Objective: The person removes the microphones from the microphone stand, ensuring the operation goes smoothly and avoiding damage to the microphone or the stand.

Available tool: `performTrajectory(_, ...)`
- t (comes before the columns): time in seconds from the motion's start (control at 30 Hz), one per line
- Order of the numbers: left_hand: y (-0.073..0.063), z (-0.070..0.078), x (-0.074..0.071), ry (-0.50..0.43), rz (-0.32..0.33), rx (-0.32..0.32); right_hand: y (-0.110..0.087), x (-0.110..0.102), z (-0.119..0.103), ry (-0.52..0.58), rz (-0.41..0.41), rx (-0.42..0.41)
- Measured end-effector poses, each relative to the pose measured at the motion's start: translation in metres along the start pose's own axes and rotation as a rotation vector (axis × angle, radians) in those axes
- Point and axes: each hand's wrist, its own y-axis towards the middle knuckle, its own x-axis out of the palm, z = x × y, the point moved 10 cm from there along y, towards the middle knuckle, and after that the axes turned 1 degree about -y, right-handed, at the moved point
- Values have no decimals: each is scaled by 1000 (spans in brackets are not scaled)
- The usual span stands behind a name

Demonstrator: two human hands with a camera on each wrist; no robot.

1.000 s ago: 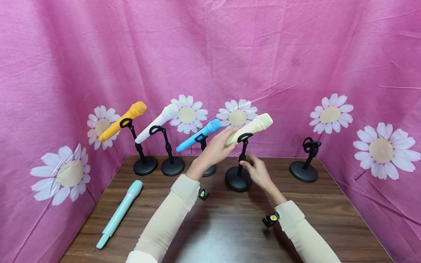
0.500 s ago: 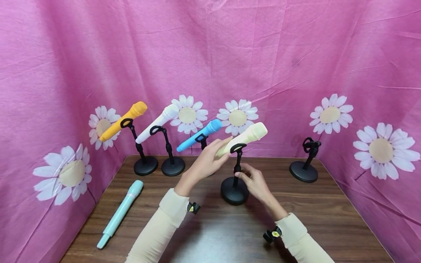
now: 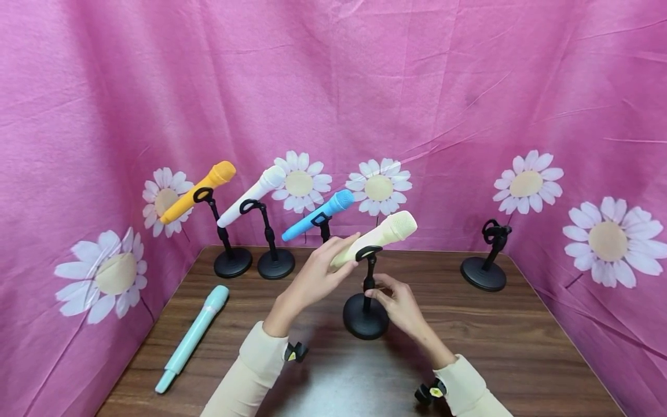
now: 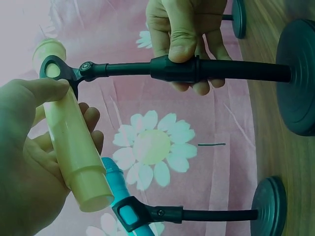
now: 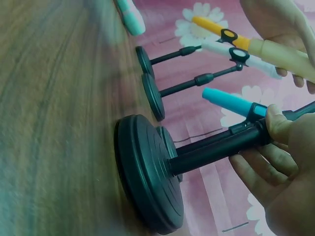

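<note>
A pale yellow microphone [image 3: 392,229] lies slanted in the clip of a black tabletop stand [image 3: 366,318], its grille end up and to the right. My left hand [image 3: 311,277] holds the lower part of the microphone's body, and the left wrist view shows the thumb [image 4: 51,90] along it just below the clip. With my right hand [image 3: 400,306] I grip the stand's pole at its collar [image 4: 173,69], thumb on one side and fingers on the other. The round base is right at the tabletop.
Behind, orange [image 3: 198,192], white [image 3: 252,196] and blue [image 3: 319,215] microphones sit in similar stands. A mint microphone [image 3: 193,339] lies on the wooden table [image 3: 510,359] at left. Another stand [image 3: 483,272] with a bare clip is at the back right, before a pink floral curtain [image 3: 333,81].
Both hands have drawn the stand and the pale yellow microphone toward me and slightly left. The holds look the same; the other microphones and stands stay in place.
</note>
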Motion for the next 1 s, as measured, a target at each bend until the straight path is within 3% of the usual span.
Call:
performTrajectory(0.47, -16, -1, -7, -54, 17, -24, -8, 10, -6, 52, -29, 24)
performTrajectory(0.77, -16, -2, -4, -18, -7, -45, -11, 13, -1, 84, -65, 66)
performTrajectory(1.0, -8, 2, -5, 17, -26, -44, -7, 15, 0, 73, -135, 78)
